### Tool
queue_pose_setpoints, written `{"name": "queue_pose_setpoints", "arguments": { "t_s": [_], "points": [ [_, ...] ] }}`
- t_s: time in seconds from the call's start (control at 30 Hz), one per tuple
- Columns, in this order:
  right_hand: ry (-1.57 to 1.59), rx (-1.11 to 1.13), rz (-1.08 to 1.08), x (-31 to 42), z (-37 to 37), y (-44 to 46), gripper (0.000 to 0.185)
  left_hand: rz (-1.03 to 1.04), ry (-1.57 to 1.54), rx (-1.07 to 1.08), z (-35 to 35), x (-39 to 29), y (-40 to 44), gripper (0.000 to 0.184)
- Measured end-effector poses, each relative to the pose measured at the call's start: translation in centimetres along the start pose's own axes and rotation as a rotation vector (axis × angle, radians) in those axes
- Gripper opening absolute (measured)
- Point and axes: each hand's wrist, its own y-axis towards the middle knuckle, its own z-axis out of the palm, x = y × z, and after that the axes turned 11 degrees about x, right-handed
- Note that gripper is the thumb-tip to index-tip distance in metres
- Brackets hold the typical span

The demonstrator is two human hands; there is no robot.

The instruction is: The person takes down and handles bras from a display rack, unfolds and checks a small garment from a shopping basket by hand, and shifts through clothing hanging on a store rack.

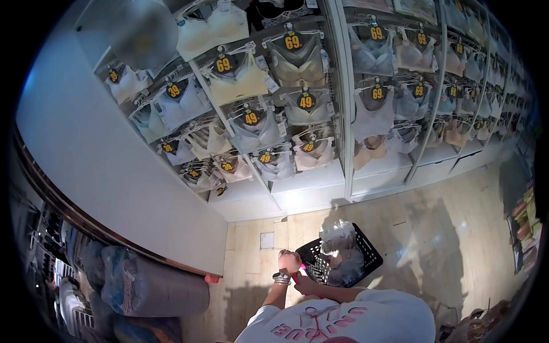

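A black shopping basket with perforated sides is in front of me, low over the floor or on it; I cannot tell which. Pale bras and clear plastic are heaped inside. A pink handle shows at the basket's left side. My left hand, with a watch and bands on the wrist, is closed beside the basket's left corner; what it holds is hidden. Just below, my right hand is closed at the pink handle, its fingers partly out of sight.
Bras on hangers with round price tags fill the wall racks ahead and to the right. A white partition stands on the left, with large plastic-wrapped rolls below it. Folded goods lie at far right.
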Motion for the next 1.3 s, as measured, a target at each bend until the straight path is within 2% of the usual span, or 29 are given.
{"name": "queue_pose_setpoints", "arguments": {
  "t_s": [0.07,0.1,0.13,0.23,0.33,0.43,0.53,0.7,0.87,1.1,1.3],
  "points": [
    [-0.074,0.002,-0.021,-1.4,-1.7,-0.3,0.049,-0.006,0.025,-0.062,0.8,-1.4,1.0,0.013],
    [-0.127,0.0,-0.031,-2.0,-2.4,-0.6,0.051,-0.028,0.014,0.002,0.4,-2.2,1.5,0.013],
    [-0.051,0.016,-0.028,-1.5,-3.5,-1.9,0.051,-0.042,-0.01,-0.01,0.7,-2.8,2.0,0.013],
    [-0.213,-0.16,-0.158,-5.8,-4.9,-1.8,0.053,-0.066,-0.03,0.029,0.9,-6.0,3.7,0.017],
    [-0.194,-0.191,-0.134,-6.8,-7.3,-5.0,0.054,-0.079,-0.023,0.066,0.5,-9.8,4.7,0.02],
    [-0.218,-0.256,0.019,-7.1,-10.2,-8.1,0.04,-0.038,0.022,0.022,1.1,-13.3,6.5,0.022],
    [-0.209,-0.39,-0.029,-7.0,-13.1,-10.0,0.026,-0.019,0.026,-0.034,2.1,-14.9,9.1,0.024],
    [-0.264,-0.521,0.072,-8.8,-17.2,-11.1,0.031,-0.02,-0.028,0.054,1.9,-18.1,13.1,0.031],
    [-0.264,-0.577,0.052,-9.8,-20.4,-11.0,0.036,-0.024,-0.002,0.086,2.1,-19.3,16.3,0.033],
    [-0.188,-0.615,0.14,-8.3,-23.0,-10.8,0.036,0.022,-0.049,0.131,1.8,-19.6,19.9,0.037],
    [-0.048,-0.67,0.076,-9.9,-25.2,-9.0,0.03,0.124,-0.163,0.028,2.6,-19.4,23.5,0.029]
  ]
}}
